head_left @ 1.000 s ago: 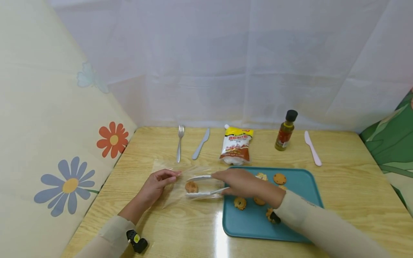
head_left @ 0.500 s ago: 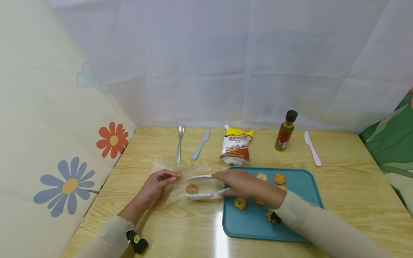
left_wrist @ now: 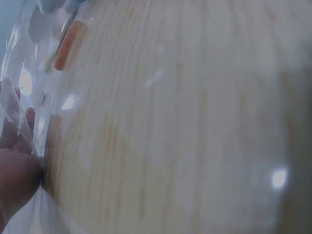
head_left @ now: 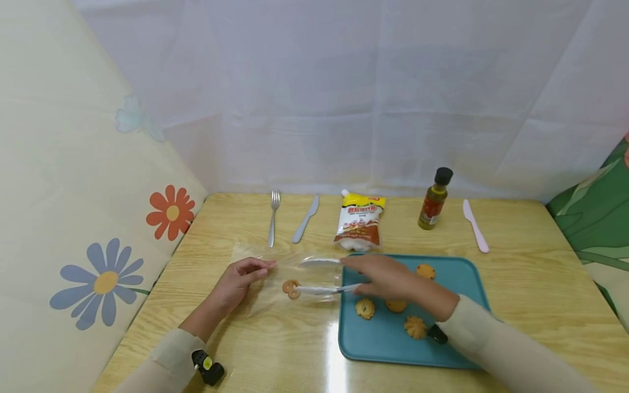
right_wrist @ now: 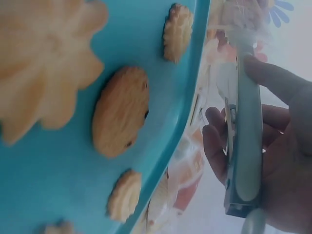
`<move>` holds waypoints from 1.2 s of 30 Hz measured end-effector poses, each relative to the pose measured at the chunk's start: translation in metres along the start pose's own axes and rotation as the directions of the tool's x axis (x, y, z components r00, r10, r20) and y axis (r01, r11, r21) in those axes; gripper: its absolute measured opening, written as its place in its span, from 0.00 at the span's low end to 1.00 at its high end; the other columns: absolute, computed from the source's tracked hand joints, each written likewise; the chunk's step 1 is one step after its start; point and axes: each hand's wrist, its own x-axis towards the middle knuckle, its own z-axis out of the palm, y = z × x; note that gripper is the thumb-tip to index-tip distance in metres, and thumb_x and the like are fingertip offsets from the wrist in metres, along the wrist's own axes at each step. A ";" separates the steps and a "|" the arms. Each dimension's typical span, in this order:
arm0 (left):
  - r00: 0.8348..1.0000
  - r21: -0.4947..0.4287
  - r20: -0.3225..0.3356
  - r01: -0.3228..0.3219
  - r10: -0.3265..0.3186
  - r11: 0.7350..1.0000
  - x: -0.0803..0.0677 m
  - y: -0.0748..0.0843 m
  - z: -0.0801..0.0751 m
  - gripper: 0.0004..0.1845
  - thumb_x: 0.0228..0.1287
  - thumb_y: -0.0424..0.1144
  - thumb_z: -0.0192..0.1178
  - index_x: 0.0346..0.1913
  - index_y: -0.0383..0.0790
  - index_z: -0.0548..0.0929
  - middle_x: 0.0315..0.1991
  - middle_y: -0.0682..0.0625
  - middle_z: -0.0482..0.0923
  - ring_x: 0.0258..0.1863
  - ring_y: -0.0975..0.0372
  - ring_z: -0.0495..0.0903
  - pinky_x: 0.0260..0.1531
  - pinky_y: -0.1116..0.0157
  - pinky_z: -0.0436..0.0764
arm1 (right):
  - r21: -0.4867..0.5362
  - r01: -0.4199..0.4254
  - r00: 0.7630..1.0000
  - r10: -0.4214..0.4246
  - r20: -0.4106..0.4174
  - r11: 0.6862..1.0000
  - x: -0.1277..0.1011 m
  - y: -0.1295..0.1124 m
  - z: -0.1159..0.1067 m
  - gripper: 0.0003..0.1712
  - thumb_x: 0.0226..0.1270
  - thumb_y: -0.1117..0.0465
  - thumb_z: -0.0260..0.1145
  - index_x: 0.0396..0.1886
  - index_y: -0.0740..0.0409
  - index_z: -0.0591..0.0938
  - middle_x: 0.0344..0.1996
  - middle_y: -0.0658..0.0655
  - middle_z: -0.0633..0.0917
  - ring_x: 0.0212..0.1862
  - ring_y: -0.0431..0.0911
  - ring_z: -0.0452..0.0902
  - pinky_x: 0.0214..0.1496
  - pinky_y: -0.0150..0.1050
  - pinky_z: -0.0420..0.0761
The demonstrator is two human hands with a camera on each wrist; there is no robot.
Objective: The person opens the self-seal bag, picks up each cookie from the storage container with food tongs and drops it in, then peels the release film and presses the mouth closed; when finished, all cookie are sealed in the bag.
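My left hand (head_left: 241, 281) pinches the upper side of a clear plastic bag (head_left: 260, 297) lying on the table. Inside the bag is a brown pretzel-shaped cookie (head_left: 291, 289). My right hand (head_left: 385, 277), over the tray's left side, grips a pair of tongs (head_left: 319, 291). Their white arms are spread apart and reach into the bag's mouth, the lower tip right at the cookie. In the right wrist view the fingers wrap the grey tongs handle (right_wrist: 248, 141). Part of my left hand (left_wrist: 19, 170) shows behind the film in the left wrist view.
A teal tray (head_left: 358, 349) with several cookies (head_left: 415, 327) stands at the right. Along the back lie a fork (head_left: 273, 218), a grey knife (head_left: 306, 219), a yellow-and-white pouch (head_left: 361, 221) and a pink knife (head_left: 475, 226). A bottle (head_left: 433, 202) stands upright there.
My right hand has drawn the tongs rightward, partly out of the bag. The cookie, earlier between the tong arms, has turned and now shows its pretzel shape. The left hand stays put.
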 end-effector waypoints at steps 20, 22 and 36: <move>1.000 0.015 -0.006 0.028 -0.028 0.999 -0.001 0.001 0.000 0.13 0.74 0.34 0.63 0.51 0.25 0.83 0.54 0.51 0.88 0.55 0.70 0.83 0.55 0.74 0.78 | -0.038 -0.151 0.962 0.138 -0.234 0.988 -0.061 0.027 -0.001 0.46 0.67 0.46 0.72 0.78 0.59 0.66 0.68 0.63 0.78 0.57 0.54 0.81 0.54 0.55 0.83; 1.000 0.015 -0.004 0.025 -0.025 1.000 -0.001 0.000 0.000 0.13 0.74 0.34 0.63 0.51 0.25 0.83 0.55 0.51 0.87 0.56 0.70 0.82 0.55 0.74 0.77 | -0.035 -0.176 0.956 0.162 -0.244 0.984 -0.067 0.030 0.000 0.47 0.68 0.42 0.72 0.77 0.61 0.67 0.67 0.65 0.78 0.62 0.59 0.79 0.57 0.59 0.81; 1.000 0.007 0.004 0.012 -0.012 1.000 0.000 0.000 -0.001 0.12 0.73 0.34 0.63 0.50 0.26 0.84 0.55 0.50 0.87 0.56 0.70 0.82 0.55 0.74 0.77 | -0.157 -0.170 0.954 0.123 -0.274 0.973 -0.106 0.050 -0.003 0.50 0.59 0.35 0.75 0.71 0.62 0.74 0.52 0.56 0.85 0.47 0.46 0.84 0.45 0.47 0.85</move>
